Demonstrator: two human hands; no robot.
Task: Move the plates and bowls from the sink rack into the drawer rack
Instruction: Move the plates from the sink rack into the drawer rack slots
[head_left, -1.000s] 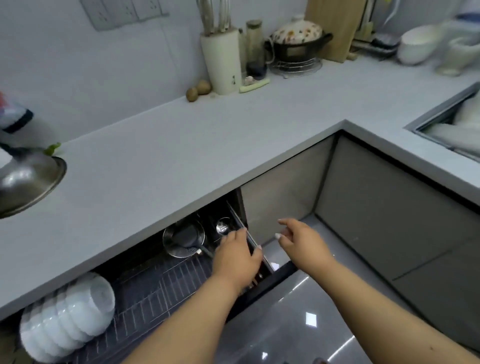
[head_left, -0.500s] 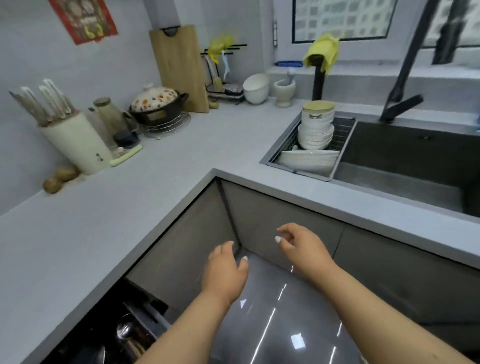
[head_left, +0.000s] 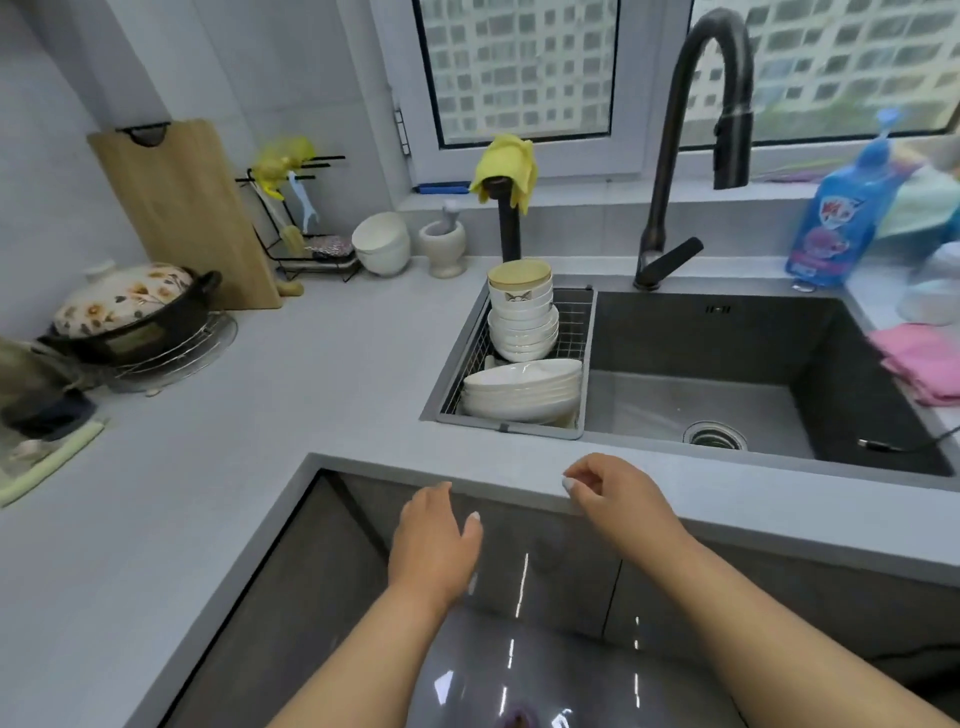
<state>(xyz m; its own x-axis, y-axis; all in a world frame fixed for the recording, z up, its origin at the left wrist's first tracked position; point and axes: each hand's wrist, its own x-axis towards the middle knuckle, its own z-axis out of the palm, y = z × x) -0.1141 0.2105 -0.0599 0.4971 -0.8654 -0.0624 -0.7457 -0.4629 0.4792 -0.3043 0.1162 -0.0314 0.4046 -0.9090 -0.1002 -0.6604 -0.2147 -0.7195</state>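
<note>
Both hands are held empty in front of the counter edge (head_left: 519, 470): left hand (head_left: 434, 545) with fingers straight and relaxed, right hand (head_left: 621, 499) loosely curled, nothing gripped. Stacked bowls (head_left: 522, 319) and stacked plates (head_left: 522, 392) are seen in the sink rack (head_left: 574, 322) (left part of the sink (head_left: 727, 384)), untouched. Drawer rack is not seen

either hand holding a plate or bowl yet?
No. The left hand and right hand hang bare before the counter edge, while the plates and bowls sit in the sink rack.
</note>
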